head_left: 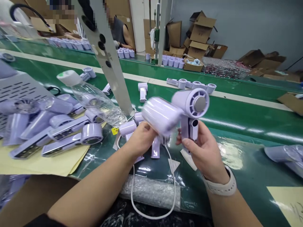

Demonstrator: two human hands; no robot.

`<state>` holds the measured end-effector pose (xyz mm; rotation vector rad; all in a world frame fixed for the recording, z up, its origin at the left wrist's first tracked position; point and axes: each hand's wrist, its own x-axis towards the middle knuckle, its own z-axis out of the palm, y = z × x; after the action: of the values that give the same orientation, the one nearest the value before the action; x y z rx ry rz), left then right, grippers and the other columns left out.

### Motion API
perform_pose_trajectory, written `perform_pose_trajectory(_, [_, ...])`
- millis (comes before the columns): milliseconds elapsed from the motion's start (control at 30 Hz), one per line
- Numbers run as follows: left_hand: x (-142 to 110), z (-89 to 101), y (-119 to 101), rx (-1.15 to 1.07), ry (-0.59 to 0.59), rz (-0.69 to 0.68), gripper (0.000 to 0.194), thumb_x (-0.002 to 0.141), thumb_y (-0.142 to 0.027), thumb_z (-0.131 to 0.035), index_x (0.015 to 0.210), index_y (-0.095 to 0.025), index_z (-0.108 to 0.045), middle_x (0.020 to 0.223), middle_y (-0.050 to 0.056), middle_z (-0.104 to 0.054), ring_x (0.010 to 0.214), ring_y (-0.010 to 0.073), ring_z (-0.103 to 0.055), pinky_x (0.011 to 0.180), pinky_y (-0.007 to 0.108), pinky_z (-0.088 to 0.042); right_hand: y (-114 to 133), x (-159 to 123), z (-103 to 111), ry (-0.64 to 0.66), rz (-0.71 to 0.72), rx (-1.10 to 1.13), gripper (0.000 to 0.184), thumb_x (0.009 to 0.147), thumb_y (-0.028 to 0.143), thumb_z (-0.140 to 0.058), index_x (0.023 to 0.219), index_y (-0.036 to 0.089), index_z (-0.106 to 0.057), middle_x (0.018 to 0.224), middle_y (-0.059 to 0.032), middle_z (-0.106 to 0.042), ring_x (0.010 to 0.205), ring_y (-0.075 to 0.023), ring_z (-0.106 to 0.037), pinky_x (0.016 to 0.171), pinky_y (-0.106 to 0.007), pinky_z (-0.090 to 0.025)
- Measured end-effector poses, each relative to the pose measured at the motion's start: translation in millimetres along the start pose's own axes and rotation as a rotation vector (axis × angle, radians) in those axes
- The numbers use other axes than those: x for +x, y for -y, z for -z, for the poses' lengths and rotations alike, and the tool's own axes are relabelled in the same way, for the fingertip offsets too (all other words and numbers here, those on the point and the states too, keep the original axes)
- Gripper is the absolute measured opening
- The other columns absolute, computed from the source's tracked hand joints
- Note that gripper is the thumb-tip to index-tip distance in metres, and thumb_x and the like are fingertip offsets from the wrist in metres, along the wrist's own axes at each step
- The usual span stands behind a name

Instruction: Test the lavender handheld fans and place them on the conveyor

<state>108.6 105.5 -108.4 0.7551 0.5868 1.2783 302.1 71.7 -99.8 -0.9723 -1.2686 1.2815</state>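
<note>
My right hand (pixel 204 151) is closed around the handle of a lilac handheld fan (pixel 187 102), held upright above the bench with its round grille facing right. In my left hand (pixel 143 140) is a second lilac piece with a smooth barrel (pixel 161 113), smeared by motion. It looks like another handheld fan, though its lower part is hidden by my fingers. The two barrels are close together and overlap in view; I cannot tell whether they touch. Below my hands, several small lilac fans (pixel 127 127) lie on the bench, and a white cable (pixel 174 189) loops toward my lap.
A heap of lilac fans (pixel 92 134) lies on yellow paper (pixel 71 164) at left, beside a clear plastic bottle (pixel 94 101). A slanted metal post (pixel 115 72) rises behind it. Bubble wrap (pixel 151 190) lies along the front edge. Across the green belt (pixel 236 110), other people sit near cardboard boxes.
</note>
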Motion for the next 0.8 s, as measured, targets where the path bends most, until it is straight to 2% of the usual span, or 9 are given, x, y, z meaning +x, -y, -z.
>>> perform_pose_trajectory(100, [6, -5.4, 2, -0.028, -0.012, 0.051, 0.035, 0.081, -0.042, -0.087, 0.103, -0.022, -0.069, 0.091, 0.001, -0.074, 0.084, 0.0184, -0.071, 0.083, 0.034, -0.058, 1, 5, 5, -0.097, -0.045, 0.059, 0.05, 0.078, 0.032, -0.085, 0.121, 0.029, -0.06, 0.094, 0.0002, -0.065, 0.076, -0.0185, -0.065, 0.071, -0.035, -0.059])
perform_pose_trajectory(233, [1, -13.1, 2, -0.055, 0.08, 0.091, 0.049, 0.072, -0.023, -0.09, 0.111, -0.023, -0.062, 0.091, -0.002, -0.068, 0.079, 0.0153, -0.068, 0.074, 0.031, -0.057, 4, 4, 0, -0.036, -0.06, 0.184, 0.023, 0.088, 0.037, -0.07, 0.107, 0.025, -0.063, 0.099, -0.0035, -0.066, 0.08, -0.0183, -0.065, 0.07, -0.035, -0.059])
perform_pose_trajectory(300, [-3, -13.4, 2, -0.042, 0.152, 0.072, 0.052, 0.072, -0.024, -0.09, 0.114, -0.024, -0.06, 0.093, -0.003, -0.067, 0.077, 0.0156, -0.068, 0.073, 0.032, -0.058, 5, 2, -3, 0.009, -0.034, 0.191, 0.018, 0.091, 0.036, -0.068, 0.105, 0.024, -0.065, 0.096, -0.0034, -0.066, 0.081, -0.0181, -0.065, 0.074, -0.034, -0.059])
perform_pose_trajectory(400, [-4, -9.6, 3, 0.012, 0.237, 0.037, 0.049, 0.075, -0.034, -0.089, 0.112, -0.023, -0.058, 0.091, -0.003, -0.065, 0.071, 0.0152, -0.068, 0.068, 0.033, -0.058, 5, 0, -4, 0.045, -0.02, 0.182, 0.017, 0.094, 0.035, -0.068, 0.107, 0.024, -0.065, 0.091, -0.0022, -0.067, 0.08, -0.0179, -0.066, 0.076, -0.034, -0.058])
perform_pose_trajectory(500, [-3, -5.8, 1, 0.108, 0.289, 0.0, 0.043, 0.079, -0.039, -0.087, 0.106, -0.022, -0.058, 0.089, -0.003, -0.064, 0.068, 0.0139, -0.066, 0.064, 0.03, -0.056, 3, 1, -4, 0.011, -0.039, 0.154, 0.02, 0.092, 0.036, -0.07, 0.107, 0.025, -0.064, 0.095, -0.002, -0.066, 0.077, -0.0174, -0.065, 0.07, -0.034, -0.059])
perform_pose_trajectory(633, [-3, -6.9, -2, 0.166, 0.35, -0.012, 0.036, 0.087, -0.04, -0.082, 0.106, -0.021, -0.058, 0.091, 0.001, -0.067, 0.077, 0.0155, -0.07, 0.074, 0.032, -0.058, 0, 3, -3, -0.01, -0.081, 0.136, 0.019, 0.093, 0.039, -0.067, 0.104, 0.024, -0.063, 0.087, -0.0021, -0.065, 0.077, -0.0191, -0.065, 0.072, -0.036, -0.058])
perform_pose_trajectory(800, [-2, -7.6, 2, 0.143, 0.299, 0.012, 0.039, 0.084, -0.038, -0.084, 0.108, -0.021, -0.057, 0.094, 0.001, -0.067, 0.078, 0.0168, -0.07, 0.076, 0.035, -0.06, 0, 4, -5, 0.001, -0.067, 0.202, 0.021, 0.09, 0.038, -0.072, 0.103, 0.023, -0.065, 0.088, -0.0026, -0.067, 0.077, -0.0193, -0.065, 0.072, -0.036, -0.058])
